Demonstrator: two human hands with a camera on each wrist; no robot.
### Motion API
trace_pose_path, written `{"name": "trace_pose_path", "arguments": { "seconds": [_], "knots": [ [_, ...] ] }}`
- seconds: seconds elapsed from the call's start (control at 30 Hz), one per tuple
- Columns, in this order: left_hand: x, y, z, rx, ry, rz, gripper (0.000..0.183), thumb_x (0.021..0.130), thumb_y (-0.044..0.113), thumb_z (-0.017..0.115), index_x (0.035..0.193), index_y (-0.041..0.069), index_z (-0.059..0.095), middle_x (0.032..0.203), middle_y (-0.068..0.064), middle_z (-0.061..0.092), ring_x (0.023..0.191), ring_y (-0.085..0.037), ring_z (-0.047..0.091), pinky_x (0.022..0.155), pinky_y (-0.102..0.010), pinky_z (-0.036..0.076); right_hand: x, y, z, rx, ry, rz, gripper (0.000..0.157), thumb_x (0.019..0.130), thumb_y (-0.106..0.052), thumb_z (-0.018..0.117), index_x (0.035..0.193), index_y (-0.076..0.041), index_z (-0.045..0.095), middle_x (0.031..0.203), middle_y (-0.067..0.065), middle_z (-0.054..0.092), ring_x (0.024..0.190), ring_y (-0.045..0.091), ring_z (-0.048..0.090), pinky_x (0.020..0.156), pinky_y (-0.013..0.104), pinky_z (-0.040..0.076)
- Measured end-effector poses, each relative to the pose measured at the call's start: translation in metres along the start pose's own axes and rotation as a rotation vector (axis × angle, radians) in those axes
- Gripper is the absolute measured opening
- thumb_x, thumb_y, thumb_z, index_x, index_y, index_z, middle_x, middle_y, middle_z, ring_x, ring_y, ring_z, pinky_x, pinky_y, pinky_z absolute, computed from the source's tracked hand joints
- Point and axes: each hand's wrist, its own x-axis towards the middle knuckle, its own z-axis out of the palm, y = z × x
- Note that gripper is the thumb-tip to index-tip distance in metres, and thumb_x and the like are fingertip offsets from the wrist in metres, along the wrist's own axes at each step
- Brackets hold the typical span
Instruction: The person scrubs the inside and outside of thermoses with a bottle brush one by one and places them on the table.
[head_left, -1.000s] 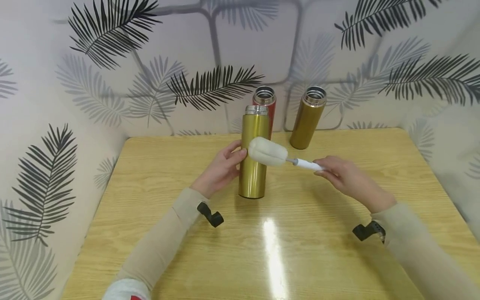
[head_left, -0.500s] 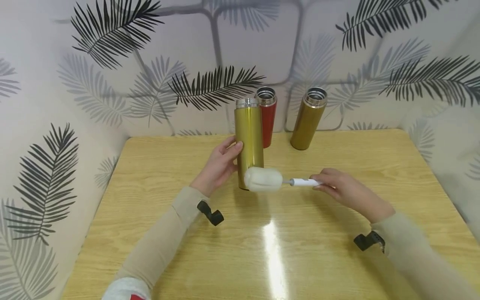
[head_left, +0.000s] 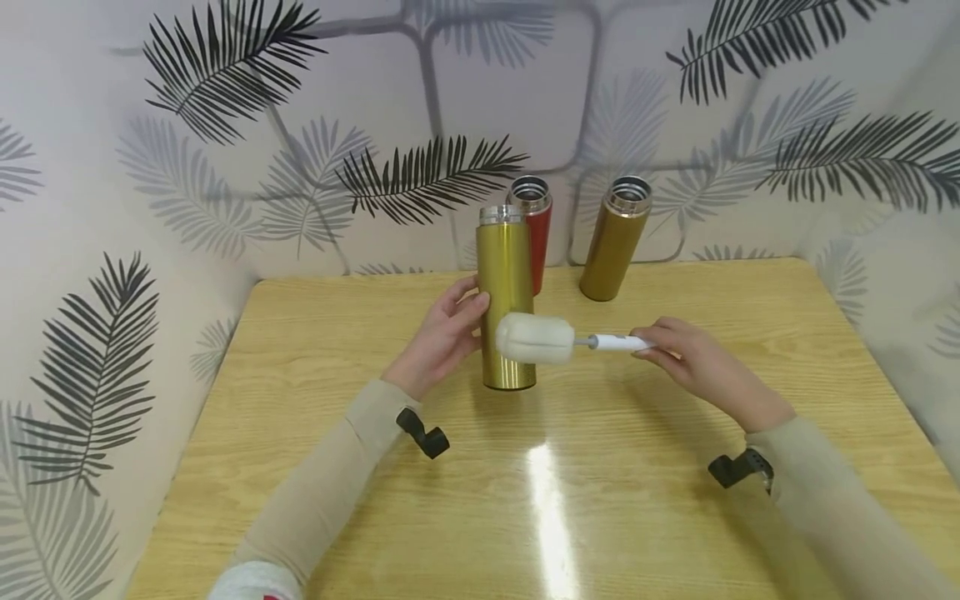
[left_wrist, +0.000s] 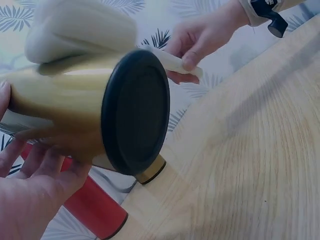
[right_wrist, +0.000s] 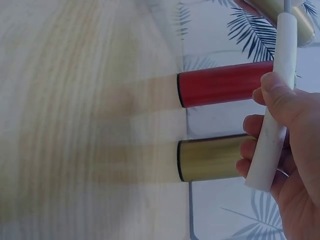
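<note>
My left hand [head_left: 444,333] grips a shiny gold thermos bottle [head_left: 501,267] near its middle and holds it upright above the table. The bottle has a silver neck without a lid, and its black base [left_wrist: 137,112] shows in the left wrist view. Between thumb and fingers, my right hand [head_left: 686,354] pinches the white handle [right_wrist: 275,135] of a bottle brush. Its cream sponge head [head_left: 536,337] points left and lies across the near side of the gold bottle's lower half, outside it.
Behind the gold bottle stands a red thermos [head_left: 537,242], partly hidden. A second gold-brown thermos [head_left: 615,242] is to its right, also without a lid. Both stand at the back of the wooden table [head_left: 337,325], close to the leaf-patterned wall [head_left: 510,92].
The brush head went down the gold bottle's side, then came partway back up. The bottle shifted left and up, then right and slightly down. The two rear bottles stayed put.
</note>
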Motion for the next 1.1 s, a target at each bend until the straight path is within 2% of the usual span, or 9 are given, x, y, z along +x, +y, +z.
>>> {"name": "trace_pose_path", "arguments": {
  "seconds": [0.1, 0.17, 0.4, 0.47, 0.53, 0.67, 0.8, 0.93, 1.1],
  "knots": [
    [-0.001, -0.003, 0.0, 0.001, -0.032, -0.006, 0.094, 0.069, 0.049, 0.092, 0.142, 0.011, 0.047, 0.11, 0.001, 0.067, 0.1, -0.016, 0.065, 0.086, -0.034, 0.056, 0.005, 0.004, -0.005, 0.015, 0.039, 0.002, 0.039, 0.079, 0.011, 0.082, 0.115, -0.005, 0.074, 0.092, 0.0, 0.066, 0.073, 0.007, 0.05, 0.062, 0.023, 0.045],
    [-0.002, -0.003, 0.0, 0.016, -0.056, -0.012, 0.102, 0.069, 0.05, 0.091, 0.148, 0.009, 0.043, 0.111, 0.0, 0.066, 0.098, -0.016, 0.065, 0.086, -0.033, 0.056, 0.008, 0.006, -0.008, 0.019, 0.066, 0.0, 0.038, 0.079, 0.01, 0.082, 0.114, -0.004, 0.074, 0.092, 0.0, 0.067, 0.073, 0.007, 0.05, 0.063, 0.021, 0.043],
    [-0.003, 0.0, 0.002, 0.135, -0.125, -0.046, 0.131, 0.062, 0.052, 0.095, 0.163, 0.007, 0.026, 0.141, -0.014, 0.052, 0.117, -0.02, 0.059, 0.101, -0.037, 0.053, 0.019, 0.006, -0.018, 0.024, 0.092, 0.004, 0.034, 0.083, 0.007, 0.08, 0.115, -0.002, 0.075, 0.091, 0.002, 0.069, 0.071, 0.007, 0.048, 0.062, 0.019, 0.039],
    [-0.003, 0.0, 0.002, 0.184, -0.131, -0.05, 0.125, 0.067, 0.047, 0.095, 0.164, 0.008, 0.027, 0.147, -0.021, 0.049, 0.12, -0.023, 0.058, 0.108, -0.041, 0.05, 0.021, 0.006, -0.02, 0.024, 0.098, 0.007, 0.035, 0.082, 0.01, 0.08, 0.115, -0.001, 0.075, 0.091, 0.004, 0.07, 0.071, 0.007, 0.048, 0.061, 0.018, 0.039],
    [-0.003, 0.001, 0.002, 0.242, -0.133, -0.051, 0.109, 0.08, 0.037, 0.092, 0.164, 0.01, 0.029, 0.149, -0.025, 0.049, 0.122, -0.025, 0.059, 0.113, -0.044, 0.046, 0.023, 0.006, -0.022, 0.019, 0.106, 0.016, 0.035, 0.082, 0.01, 0.08, 0.115, 0.0, 0.075, 0.09, 0.004, 0.07, 0.071, 0.007, 0.049, 0.061, 0.018, 0.04],
    [-0.005, 0.001, 0.002, 0.327, -0.126, -0.057, 0.075, 0.094, 0.016, 0.075, 0.158, 0.009, 0.036, 0.141, -0.026, 0.059, 0.118, -0.023, 0.063, 0.116, -0.045, 0.042, 0.026, 0.007, -0.026, -0.005, 0.136, 0.034, 0.036, 0.08, 0.012, 0.08, 0.114, 0.001, 0.075, 0.086, 0.004, 0.068, 0.07, 0.007, 0.048, 0.061, 0.018, 0.039],
    [-0.007, 0.001, 0.003, 0.319, -0.135, -0.051, 0.08, 0.09, 0.033, 0.084, 0.151, 0.01, 0.038, 0.135, -0.024, 0.062, 0.115, -0.023, 0.064, 0.115, -0.045, 0.041, 0.028, 0.006, -0.031, -0.028, 0.168, 0.035, 0.038, 0.078, 0.015, 0.08, 0.114, 0.003, 0.075, 0.086, 0.007, 0.069, 0.07, 0.01, 0.049, 0.062, 0.019, 0.039],
    [-0.008, 0.001, 0.003, 0.274, -0.159, -0.028, 0.102, 0.079, 0.047, 0.089, 0.156, 0.008, 0.035, 0.144, -0.023, 0.054, 0.124, -0.025, 0.058, 0.12, -0.045, 0.037, 0.03, 0.004, -0.032, -0.024, 0.177, 0.035, 0.039, 0.077, 0.017, 0.08, 0.113, 0.002, 0.075, 0.089, 0.009, 0.07, 0.072, 0.011, 0.052, 0.065, 0.019, 0.04],
    [-0.007, -0.001, 0.002, 0.225, -0.15, -0.04, 0.119, 0.072, 0.054, 0.088, 0.162, 0.003, 0.029, 0.153, -0.024, 0.044, 0.13, -0.026, 0.052, 0.12, -0.051, 0.037, 0.03, 0.005, -0.027, -0.01, 0.138, 0.033, 0.038, 0.078, 0.014, 0.081, 0.113, -0.001, 0.076, 0.089, 0.006, 0.071, 0.072, 0.009, 0.052, 0.064, 0.019, 0.042]
  ]
}}
